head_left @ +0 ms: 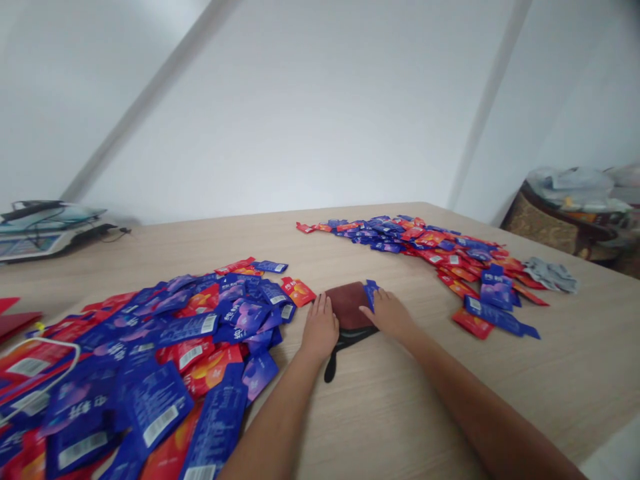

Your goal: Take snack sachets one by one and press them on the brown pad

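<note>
A flat dark brown rectangular piece [345, 305], like a wallet or pouch, lies on the table with black material and a black loop strap [330, 368] at its near edge. I cannot tell exactly what it is. My left hand [321, 328] rests on its left edge, fingers stretched out flat. At the right edge, my right hand [393, 315] has a blue sachet [371, 291] between its thumb and fingers. The thumb reaches over the brown piece. Most of this sachet is hidden under the hand.
A large heap of blue and red sachets [165, 333] spreads at left, with a white loop handle [75, 353] there. Another sachet pile [415, 240] runs along the back right, beside grey gloves [550, 273]. A scale-like device [45, 237] stands far left; a patterned chair [545, 220] is beyond the table.
</note>
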`<state>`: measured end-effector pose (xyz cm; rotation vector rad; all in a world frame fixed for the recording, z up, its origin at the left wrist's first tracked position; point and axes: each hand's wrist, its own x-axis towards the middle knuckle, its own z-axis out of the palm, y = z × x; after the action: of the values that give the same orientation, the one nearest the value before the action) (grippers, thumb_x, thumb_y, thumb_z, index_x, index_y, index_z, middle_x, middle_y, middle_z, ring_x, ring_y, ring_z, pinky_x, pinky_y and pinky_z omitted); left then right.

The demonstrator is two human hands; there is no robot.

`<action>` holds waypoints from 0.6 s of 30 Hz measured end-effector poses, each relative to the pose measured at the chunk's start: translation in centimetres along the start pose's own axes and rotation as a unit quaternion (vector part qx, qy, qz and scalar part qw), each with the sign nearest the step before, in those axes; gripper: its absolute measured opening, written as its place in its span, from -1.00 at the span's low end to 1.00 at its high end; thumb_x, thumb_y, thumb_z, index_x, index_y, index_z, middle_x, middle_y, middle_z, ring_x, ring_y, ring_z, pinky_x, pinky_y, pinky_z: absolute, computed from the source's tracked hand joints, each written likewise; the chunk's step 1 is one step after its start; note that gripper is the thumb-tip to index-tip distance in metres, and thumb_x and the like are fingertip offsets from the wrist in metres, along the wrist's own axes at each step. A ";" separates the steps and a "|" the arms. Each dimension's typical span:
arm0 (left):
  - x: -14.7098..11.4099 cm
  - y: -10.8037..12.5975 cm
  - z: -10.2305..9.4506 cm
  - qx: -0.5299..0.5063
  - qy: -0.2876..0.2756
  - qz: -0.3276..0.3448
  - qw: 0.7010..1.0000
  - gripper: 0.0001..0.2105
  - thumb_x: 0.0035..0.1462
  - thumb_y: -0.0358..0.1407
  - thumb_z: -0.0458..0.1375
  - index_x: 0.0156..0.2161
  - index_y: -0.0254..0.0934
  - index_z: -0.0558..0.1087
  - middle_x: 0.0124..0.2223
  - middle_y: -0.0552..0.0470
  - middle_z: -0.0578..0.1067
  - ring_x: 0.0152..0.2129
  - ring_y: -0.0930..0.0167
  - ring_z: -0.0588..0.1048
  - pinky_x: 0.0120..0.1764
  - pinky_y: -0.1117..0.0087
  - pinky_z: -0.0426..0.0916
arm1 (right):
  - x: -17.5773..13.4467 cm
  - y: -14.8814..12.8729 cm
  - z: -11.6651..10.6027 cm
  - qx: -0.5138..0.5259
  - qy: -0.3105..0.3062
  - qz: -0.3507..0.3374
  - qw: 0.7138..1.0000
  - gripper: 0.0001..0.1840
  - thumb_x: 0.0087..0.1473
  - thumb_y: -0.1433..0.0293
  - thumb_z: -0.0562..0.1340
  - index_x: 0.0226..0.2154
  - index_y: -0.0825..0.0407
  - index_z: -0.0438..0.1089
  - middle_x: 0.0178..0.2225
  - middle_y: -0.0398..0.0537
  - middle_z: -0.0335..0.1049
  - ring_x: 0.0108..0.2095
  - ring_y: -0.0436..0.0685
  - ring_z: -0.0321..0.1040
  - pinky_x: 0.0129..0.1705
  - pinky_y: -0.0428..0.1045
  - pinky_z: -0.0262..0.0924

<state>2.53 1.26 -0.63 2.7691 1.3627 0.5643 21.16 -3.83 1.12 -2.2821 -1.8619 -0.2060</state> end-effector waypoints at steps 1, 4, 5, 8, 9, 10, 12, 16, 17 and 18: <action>0.0 0.0 0.0 0.000 0.001 -0.003 1.000 -0.55 0.18 -0.38 -0.17 0.16 -0.53 0.14 0.23 -0.27 0.13 0.20 0.26 0.05 0.17 0.16 0.02 | -0.1 0.6 -0.3 0.017 0.001 0.012 1.000 -0.49 0.16 0.26 0.01 0.03 0.29 0.24 -0.05 0.35 0.34 -0.02 0.30 0.27 -0.02 0.10 0.12; -0.1 0.1 -0.2 0.000 -0.001 -0.010 1.000 -0.55 0.18 -0.39 -0.16 0.16 -0.53 0.15 0.23 -0.27 0.13 0.20 0.27 0.05 0.18 0.20 0.01 | -0.1 2.3 -1.2 0.119 0.041 0.069 0.990 -0.53 0.14 0.42 -0.05 0.09 0.16 0.18 -0.19 0.19 0.45 -0.20 0.22 0.40 -0.14 0.08 0.20; -0.1 0.1 -0.2 -0.001 -0.002 -0.011 1.000 -0.55 0.18 -0.39 -0.16 0.16 -0.54 0.15 0.23 -0.27 0.13 0.20 0.27 0.05 0.18 0.20 0.00 | 0.0 2.6 -1.4 0.171 0.072 0.087 0.979 -0.51 0.14 0.40 -0.04 0.12 0.11 0.15 -0.18 0.15 0.45 -0.20 0.21 0.40 -0.14 0.09 0.22; -0.1 0.1 -0.3 -0.003 -0.005 -0.010 1.000 -0.55 0.18 -0.39 -0.17 0.16 -0.53 0.14 0.23 -0.28 0.13 0.20 0.26 0.05 0.17 0.17 0.02 | 0.5 2.5 -1.3 0.380 0.147 0.088 0.909 -0.49 0.12 0.26 0.02 0.13 0.01 0.13 -0.05 0.04 0.38 -0.11 0.17 0.36 -0.10 0.09 0.24; -0.1 0.1 -0.3 0.000 -0.005 -0.010 1.000 -0.54 0.18 -0.39 -0.17 0.16 -0.54 0.14 0.23 -0.28 0.13 0.19 0.26 0.06 0.17 0.17 0.02 | 0.5 2.0 -1.1 0.438 0.142 0.071 0.885 -0.48 0.11 0.22 0.03 0.11 0.01 0.15 -0.02 0.03 0.36 -0.08 0.17 0.35 -0.08 0.09 0.25; -0.1 0.1 -0.3 0.003 -0.005 -0.009 1.000 -0.54 0.18 -0.39 -0.17 0.16 -0.55 0.14 0.23 -0.28 0.14 0.19 0.26 0.06 0.17 0.17 0.02 | 0.5 1.3 -0.8 0.472 0.127 0.054 0.871 -0.47 0.11 0.19 0.04 0.10 0.03 0.16 -0.01 0.04 0.35 -0.06 0.16 0.33 -0.07 0.09 0.25; -0.1 0.1 -0.3 0.014 -0.005 -0.004 1.000 -0.54 0.17 -0.40 -0.16 0.16 -0.59 0.14 0.23 -0.31 0.13 0.19 0.25 0.06 0.18 0.19 0.00 | 0.3 -0.3 -0.1 0.454 0.106 0.018 0.885 -0.44 0.11 0.17 0.04 0.11 0.10 0.15 0.03 0.12 0.31 0.00 0.18 0.28 0.01 0.12 0.19; 0.0 0.1 -0.1 0.027 -0.005 0.008 1.000 -0.53 0.16 -0.41 -0.15 0.16 -0.61 0.13 0.23 -0.32 0.12 0.20 0.24 0.05 0.18 0.22 -0.03 | -1.1 -3.2 1.2 0.247 0.121 -0.110 0.955 -0.44 0.16 0.24 -0.03 0.17 0.14 0.10 0.19 0.14 0.08 0.21 0.20 -0.05 0.19 0.19 -0.11; 0.0 0.1 0.0 0.027 -0.005 0.010 1.000 -0.53 0.16 -0.41 -0.15 0.16 -0.61 0.13 0.23 -0.32 0.12 0.20 0.24 0.05 0.18 0.22 -0.03 | -1.4 -3.6 1.3 0.200 0.109 -0.145 0.963 -0.46 0.18 0.25 -0.05 0.17 0.13 0.10 0.21 0.12 0.04 0.24 0.20 -0.12 0.21 0.20 -0.17; 0.1 0.1 0.0 0.027 -0.006 0.010 1.000 -0.53 0.16 -0.41 -0.16 0.16 -0.61 0.13 0.23 -0.32 0.12 0.20 0.25 0.04 0.18 0.22 -0.03 | -1.7 -3.9 1.5 0.161 0.094 -0.171 0.967 -0.47 0.20 0.27 -0.08 0.16 0.13 0.11 0.22 0.12 0.03 0.25 0.19 -0.15 0.22 0.20 -0.22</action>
<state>2.62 1.26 -0.63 2.8262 1.3691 0.5200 17.01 -4.36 -0.51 -1.6649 -2.0054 -0.1490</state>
